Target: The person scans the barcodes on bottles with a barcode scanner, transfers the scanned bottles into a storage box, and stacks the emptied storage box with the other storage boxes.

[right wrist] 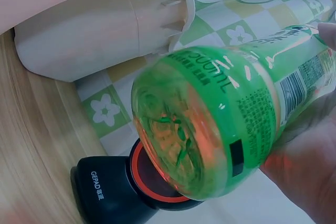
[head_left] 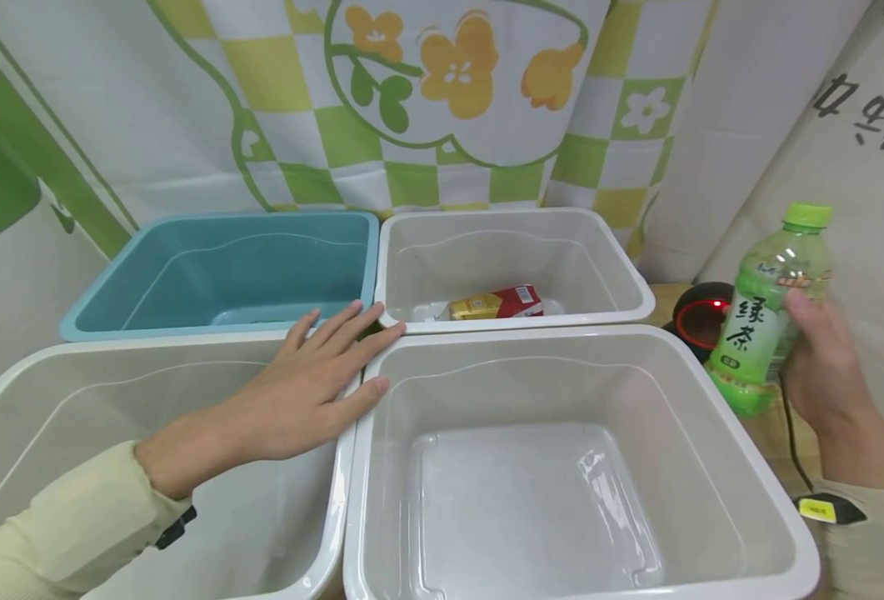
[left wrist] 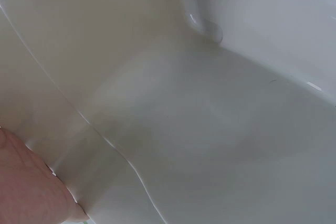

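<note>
On the right side of the head view, my right hand [head_left: 827,358] grips a green tea bottle [head_left: 760,308] with a bright green cap, tilted slightly with the cap up. Beside and behind it stands a black scanner [head_left: 685,317] with a glowing red ring. The right wrist view shows the bottle's base [right wrist: 173,129] in front of the scanner's ring [right wrist: 139,166], its printed barcode facing sideways. My left hand [head_left: 299,408] lies with fingers extended on the rims where the bins meet, holding nothing. In the left wrist view only part of the left hand [left wrist: 34,187] shows.
Two large white bins stand in front, left [head_left: 29,367] and right [head_left: 719,417]. Behind are a blue bin [head_left: 224,218] and a smaller white bin [head_left: 486,218] holding a red-and-yellow box [head_left: 494,303]. A patterned cloth [head_left: 427,100] hangs behind; a cable [head_left: 792,442] runs along the wooden table.
</note>
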Demonstrator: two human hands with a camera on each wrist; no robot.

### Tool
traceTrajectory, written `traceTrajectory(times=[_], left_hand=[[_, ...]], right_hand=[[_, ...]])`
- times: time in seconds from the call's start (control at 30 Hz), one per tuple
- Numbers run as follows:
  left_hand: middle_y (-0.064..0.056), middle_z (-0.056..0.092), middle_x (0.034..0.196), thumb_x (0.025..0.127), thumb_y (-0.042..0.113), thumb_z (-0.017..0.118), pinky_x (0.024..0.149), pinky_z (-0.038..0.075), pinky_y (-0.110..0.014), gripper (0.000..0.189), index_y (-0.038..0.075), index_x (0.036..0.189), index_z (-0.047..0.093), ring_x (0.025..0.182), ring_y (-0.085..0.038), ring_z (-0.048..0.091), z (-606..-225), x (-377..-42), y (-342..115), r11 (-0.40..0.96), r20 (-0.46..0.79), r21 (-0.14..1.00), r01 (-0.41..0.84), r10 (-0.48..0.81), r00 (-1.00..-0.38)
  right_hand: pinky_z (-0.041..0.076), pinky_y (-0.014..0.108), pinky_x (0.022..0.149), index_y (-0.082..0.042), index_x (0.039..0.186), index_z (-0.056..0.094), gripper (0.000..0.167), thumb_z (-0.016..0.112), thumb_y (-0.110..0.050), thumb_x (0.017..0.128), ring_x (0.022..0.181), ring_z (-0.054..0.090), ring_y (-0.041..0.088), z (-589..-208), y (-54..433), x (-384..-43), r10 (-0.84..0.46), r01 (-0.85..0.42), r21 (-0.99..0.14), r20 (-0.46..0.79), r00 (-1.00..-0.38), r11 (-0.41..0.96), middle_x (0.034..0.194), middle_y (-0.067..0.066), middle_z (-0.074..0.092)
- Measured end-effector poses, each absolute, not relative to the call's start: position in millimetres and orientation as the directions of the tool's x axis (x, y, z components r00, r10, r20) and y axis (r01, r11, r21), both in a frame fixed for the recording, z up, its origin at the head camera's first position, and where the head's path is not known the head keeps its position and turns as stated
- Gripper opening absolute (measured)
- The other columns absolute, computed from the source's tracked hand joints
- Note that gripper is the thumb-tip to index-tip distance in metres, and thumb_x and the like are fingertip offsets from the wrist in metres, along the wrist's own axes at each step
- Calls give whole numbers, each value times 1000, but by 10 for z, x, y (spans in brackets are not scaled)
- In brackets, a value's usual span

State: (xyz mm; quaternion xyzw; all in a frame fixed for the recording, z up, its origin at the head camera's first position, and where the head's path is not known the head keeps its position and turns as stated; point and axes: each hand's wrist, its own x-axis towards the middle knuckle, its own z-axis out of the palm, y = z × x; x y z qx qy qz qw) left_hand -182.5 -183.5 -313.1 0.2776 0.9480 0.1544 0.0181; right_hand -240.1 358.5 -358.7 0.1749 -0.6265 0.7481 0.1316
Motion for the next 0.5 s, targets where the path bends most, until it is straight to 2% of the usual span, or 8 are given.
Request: traceTrajectory(times=[0.27, 0.5], left_hand=[[-4, 17, 180, 114, 51, 36, 129, 2, -70, 59, 35, 170, 24, 169, -34, 7, -3130, -1814, -1837, 793, 62, 300, 530, 538, -841], [-1, 14, 180, 114, 52, 37, 130, 0, -69, 60, 36, 170, 23, 169, -33, 6, -3134, -1831, -1835, 797, 50, 301, 523, 535, -843]], right_hand=[[53, 24, 92, -6, 147, 51, 39, 47, -3, 108, 110, 62, 13, -3564, 3527, -2376, 0, -429, -884, 436, -900, -187, 124, 3, 65], [58, 23, 83, -7, 143, 53, 41, 56, 2, 103, 99, 66, 13, -3572, 3503, -2351, 37, -439, -883, 439, -898, -168, 116, 5, 66]])
